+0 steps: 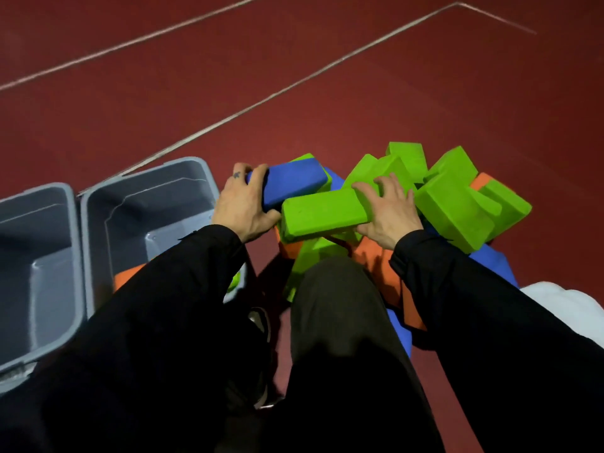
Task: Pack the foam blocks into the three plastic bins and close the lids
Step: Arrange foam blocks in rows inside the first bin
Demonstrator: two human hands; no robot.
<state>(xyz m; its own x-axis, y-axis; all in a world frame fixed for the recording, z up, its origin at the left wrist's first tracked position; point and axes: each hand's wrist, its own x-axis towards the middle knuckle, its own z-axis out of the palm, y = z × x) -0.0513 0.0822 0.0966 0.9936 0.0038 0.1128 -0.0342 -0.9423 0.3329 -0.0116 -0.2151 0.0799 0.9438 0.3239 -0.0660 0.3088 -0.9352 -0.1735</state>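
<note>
While both hands reach into the block pile, two grey bins stand open on the red floor [327, 76].

Largest, the near grey bin [39, 256] and the second grey bin [143, 204] sit side by side at the left; the second holds an orange block [125, 277]. Right of them lies the heap of foam blocks [457, 210], green, blue and orange. The left hand [242, 207] curls its fingers round the end of a blue block [291, 184]; the right hand [387, 212] grips a green block [323, 212], fingers spread over its top, thumb beneath.

No readable text, labels, brands, numbers or signs anywhere.
</note>
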